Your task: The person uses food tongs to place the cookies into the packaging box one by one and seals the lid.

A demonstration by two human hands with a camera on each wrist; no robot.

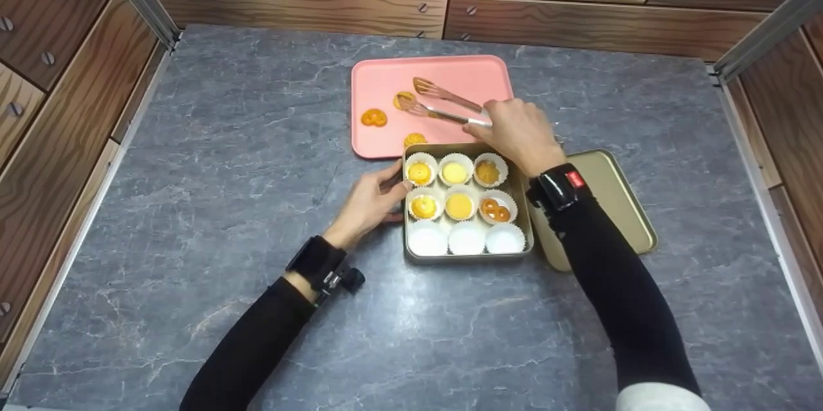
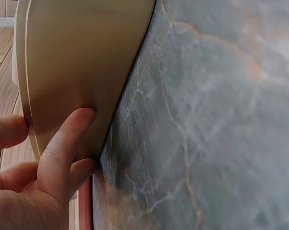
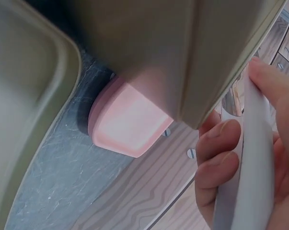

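My right hand (image 1: 517,131) grips a pair of tongs (image 1: 443,91) by its pale handles. Its brown slotted heads stand apart over a pink tray (image 1: 495,70), the nearer one overlapping a round yellow cookie (image 1: 400,104). A pretzel-shaped cookie (image 1: 373,118) and a swirled cookie (image 1: 415,138) also lie there. At the left wall of a square tin (image 1: 469,257), my left hand (image 1: 370,205) holds on with its thumb at the rim and fingertips against the outside. White paper cups (image 1: 466,238) line the tin in rows. Cookies sit in the far two rows; the near row's cups hold nothing.
The tin's gold-coloured lid (image 1: 611,199) lies inside up on the grey marbled table (image 1: 257,109), right of the tin and partly beneath my right arm. Wood-patterned panels (image 1: 347,6) border the table at the back and sides.
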